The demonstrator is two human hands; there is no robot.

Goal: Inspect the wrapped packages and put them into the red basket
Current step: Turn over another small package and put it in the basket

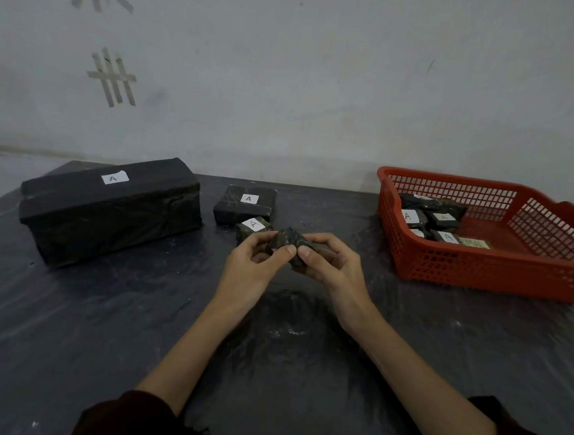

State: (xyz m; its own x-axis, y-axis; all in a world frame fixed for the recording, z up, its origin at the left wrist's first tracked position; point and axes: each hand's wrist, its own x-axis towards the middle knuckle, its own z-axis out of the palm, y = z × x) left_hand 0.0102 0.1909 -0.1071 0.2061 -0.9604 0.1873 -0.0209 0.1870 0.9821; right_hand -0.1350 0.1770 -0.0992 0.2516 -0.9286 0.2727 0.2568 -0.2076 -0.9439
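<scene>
- Path from centre to red basket [481, 267]: bare table [63, 337] strip between, nothing in it.
- Basket's left half holds wrapped packages [431, 218]; right half of floor free.
- Left side: large black box [107, 210] blocks.
- Behind hands: two small labelled packages [245, 207], close together.

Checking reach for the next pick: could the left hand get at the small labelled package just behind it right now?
Probably not yet: the left hand and right hand both grip a wrapped package. Once freed, nothing blocks the small labelled package close behind it.
</scene>
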